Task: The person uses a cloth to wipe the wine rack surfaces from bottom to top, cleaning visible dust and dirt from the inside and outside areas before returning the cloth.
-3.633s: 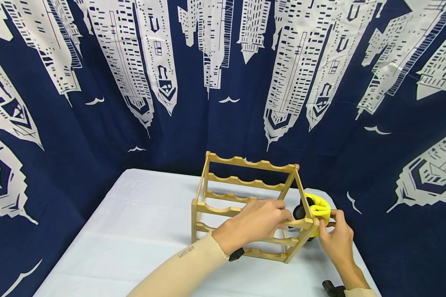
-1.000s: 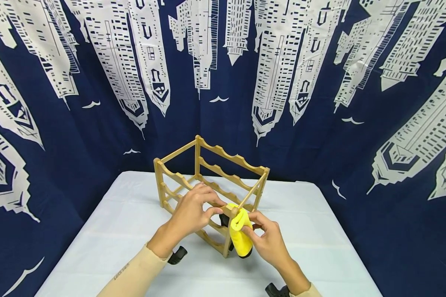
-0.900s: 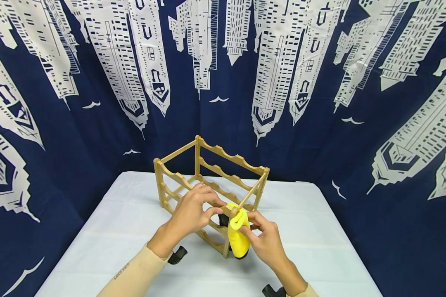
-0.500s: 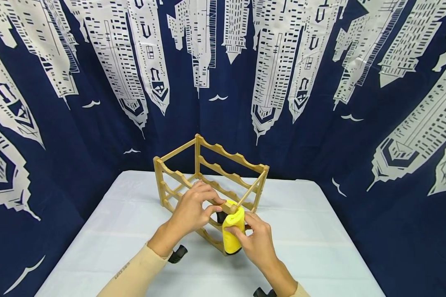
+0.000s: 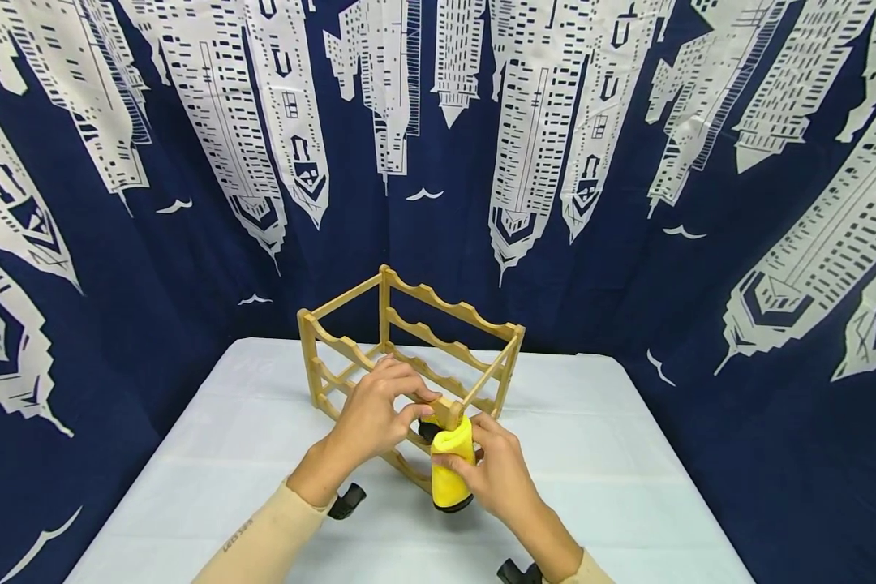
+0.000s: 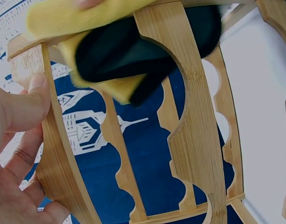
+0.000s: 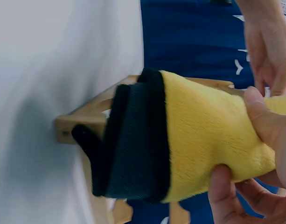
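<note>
A wooden wine rack [image 5: 454, 307] with scalloped rails stands turned at an angle on the table. My left hand [image 5: 380, 405] grips its top front rail near the closest corner; in the left wrist view the thumb [image 6: 33, 100] presses the wood. My right hand [image 5: 498, 466] pinches a folded microfiber cloth [image 5: 450, 478], yellow on one side and dark with a black edge on the other. The cloth wraps around the near corner post, and a dark part shows behind the rail. In the right wrist view the cloth [image 7: 203, 140] hangs folded in layers between thumb and fingers.
A white-covered table [image 5: 591, 487] carries the rack. Behind it hangs a navy curtain [image 5: 438, 235] with white skyline prints. Black wrist devices [image 5: 347, 501] sit below both hands.
Since the earliest frame the rack has turned and shifted left, its corner now toward me. Over the last second my right hand moved the cloth left around the post; the left hand kept its grip.
</note>
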Demonstrator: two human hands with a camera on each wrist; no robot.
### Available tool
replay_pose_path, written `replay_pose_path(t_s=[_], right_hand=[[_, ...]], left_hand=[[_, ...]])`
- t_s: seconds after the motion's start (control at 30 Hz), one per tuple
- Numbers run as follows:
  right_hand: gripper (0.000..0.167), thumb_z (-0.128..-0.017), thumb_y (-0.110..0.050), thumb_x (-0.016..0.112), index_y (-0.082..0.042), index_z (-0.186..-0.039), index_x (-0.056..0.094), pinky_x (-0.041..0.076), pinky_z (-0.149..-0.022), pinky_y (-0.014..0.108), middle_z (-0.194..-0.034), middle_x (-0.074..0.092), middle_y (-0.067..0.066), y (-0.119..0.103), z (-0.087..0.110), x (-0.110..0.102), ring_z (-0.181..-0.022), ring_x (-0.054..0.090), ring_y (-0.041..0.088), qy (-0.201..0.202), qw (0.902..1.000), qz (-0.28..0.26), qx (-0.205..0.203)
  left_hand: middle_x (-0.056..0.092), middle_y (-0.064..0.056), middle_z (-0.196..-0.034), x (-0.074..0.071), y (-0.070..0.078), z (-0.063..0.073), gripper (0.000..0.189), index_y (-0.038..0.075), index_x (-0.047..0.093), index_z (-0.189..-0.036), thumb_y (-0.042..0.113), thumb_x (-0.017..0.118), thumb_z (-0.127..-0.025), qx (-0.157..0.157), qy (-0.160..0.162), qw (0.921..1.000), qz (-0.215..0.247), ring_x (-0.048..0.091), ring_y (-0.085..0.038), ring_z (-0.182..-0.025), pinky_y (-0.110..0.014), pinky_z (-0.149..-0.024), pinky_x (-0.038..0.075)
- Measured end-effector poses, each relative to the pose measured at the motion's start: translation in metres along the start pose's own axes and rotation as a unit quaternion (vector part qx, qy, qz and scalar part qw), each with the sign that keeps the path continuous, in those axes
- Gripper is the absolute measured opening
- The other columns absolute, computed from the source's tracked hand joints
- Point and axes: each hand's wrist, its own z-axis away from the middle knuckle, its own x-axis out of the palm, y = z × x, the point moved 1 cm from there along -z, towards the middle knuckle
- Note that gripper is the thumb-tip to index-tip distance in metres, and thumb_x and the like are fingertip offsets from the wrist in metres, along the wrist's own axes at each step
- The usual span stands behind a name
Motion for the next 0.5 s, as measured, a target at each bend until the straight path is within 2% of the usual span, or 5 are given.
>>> replay_pose_path(t_s=[0.27,0.37,0.5], right_hand=[[0.038,-0.076,-0.031,0.112,-0.011,-0.099,0.090,0.065,-0.076,0.023,-0.101,0.078,-0.004,0.022,0.005,0.014,-0.089,0.072,0.009,-0.072,0.9963,0.044,0.018],[0.042,-0.076,-0.031,0.113,-0.007,-0.100,0.088,0.064,-0.074,0.022,-0.098,0.075,-0.004,0.031,0.007,0.020,-0.086,0.070,0.006,-0.101,0.9936,0.045,0.022],[0.048,-0.074,-0.027,0.114,-0.006,-0.103,0.084,0.064,-0.074,0.023,-0.096,0.074,-0.003,0.037,0.007,0.025,-0.085,0.071,0.007,-0.130,0.9899,0.048,0.031]], left_hand=[[0.084,0.006,-0.101,-0.001,-0.003,0.000,0.021,0.019,0.091,-0.102,0.012,0.102,-0.086,0.005,-0.004,1.0000,0.005,0.076,-0.020,-0.111,-0.055,-0.124,0.061],[0.085,0.006,-0.102,-0.002,-0.004,-0.001,0.021,0.019,0.092,-0.104,0.014,0.102,-0.087,0.006,-0.005,0.9999,0.007,0.076,-0.020,-0.112,-0.053,-0.123,0.061],[0.085,0.006,-0.103,-0.004,-0.005,-0.001,0.021,0.021,0.093,-0.105,0.015,0.102,-0.088,0.001,-0.011,0.9999,0.010,0.076,-0.020,-0.112,-0.047,-0.112,0.067]])
